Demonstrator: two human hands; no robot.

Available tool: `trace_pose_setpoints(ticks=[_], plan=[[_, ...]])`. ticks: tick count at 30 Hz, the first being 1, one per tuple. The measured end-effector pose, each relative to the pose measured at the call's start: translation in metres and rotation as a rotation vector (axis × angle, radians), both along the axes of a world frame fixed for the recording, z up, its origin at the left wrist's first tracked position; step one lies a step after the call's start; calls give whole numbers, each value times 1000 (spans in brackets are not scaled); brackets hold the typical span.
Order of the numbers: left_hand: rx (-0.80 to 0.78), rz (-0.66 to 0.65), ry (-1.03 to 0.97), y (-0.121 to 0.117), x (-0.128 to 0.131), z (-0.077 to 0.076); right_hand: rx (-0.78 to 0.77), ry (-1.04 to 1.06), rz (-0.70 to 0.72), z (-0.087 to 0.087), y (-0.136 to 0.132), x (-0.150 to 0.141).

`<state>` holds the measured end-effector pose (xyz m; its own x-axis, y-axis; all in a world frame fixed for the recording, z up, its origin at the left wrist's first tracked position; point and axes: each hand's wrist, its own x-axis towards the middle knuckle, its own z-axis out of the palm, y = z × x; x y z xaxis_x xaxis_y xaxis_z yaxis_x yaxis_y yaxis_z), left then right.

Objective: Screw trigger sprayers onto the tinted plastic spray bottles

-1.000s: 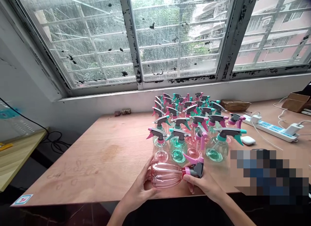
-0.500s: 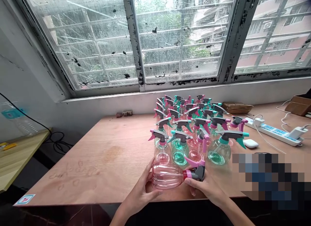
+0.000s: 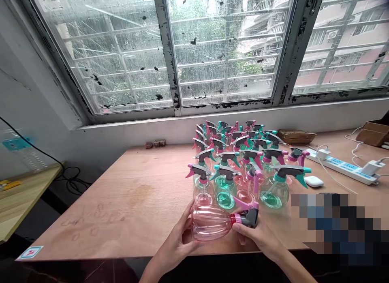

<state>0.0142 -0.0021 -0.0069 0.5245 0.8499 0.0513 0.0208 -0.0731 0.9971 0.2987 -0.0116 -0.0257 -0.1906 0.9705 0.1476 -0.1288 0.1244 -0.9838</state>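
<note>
A clear pink spray bottle (image 3: 211, 223) lies on its side in the air over the table's front edge, its pink and grey trigger head pointing right. My left hand (image 3: 178, 238) is closed around its base. The fingers of my right hand (image 3: 258, 236) close on the neck, just under the trigger head. Right behind it stand several upright spray bottles in rows, among them a pink one (image 3: 203, 189), a green one (image 3: 225, 191) and a clear green-tinted one (image 3: 274, 191) with a teal trigger.
The wooden table (image 3: 121, 194) reaches back to the windowsill. On the right lie a white power strip (image 3: 343, 165) with cords, a white rounded case (image 3: 314, 181) and a brown package (image 3: 296, 136). Small brown blocks (image 3: 159, 143) sit by the wall. A blurred patch hides the right front.
The held spray bottle and both hands have shifted very slightly right and down in view. Both hands keep the same hold, and the standing bottles have stayed in place.
</note>
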Motion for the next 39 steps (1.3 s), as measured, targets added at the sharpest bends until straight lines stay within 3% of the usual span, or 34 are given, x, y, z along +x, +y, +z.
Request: trace_pose_setpoints(ticks=[10,17,23,39], plan=[[-39,-11,-40,-3,-3,3,-39,38,35,-11,-1,0],[37,-12,26,-3,-2,4,-20,10,2,-10,1,0],[-21,-9,30,-3,-1,10,-40,36,36,-12,-1,2],[-30,-19,-12,-2,0,4,-10,52,1,-17,1,1]])
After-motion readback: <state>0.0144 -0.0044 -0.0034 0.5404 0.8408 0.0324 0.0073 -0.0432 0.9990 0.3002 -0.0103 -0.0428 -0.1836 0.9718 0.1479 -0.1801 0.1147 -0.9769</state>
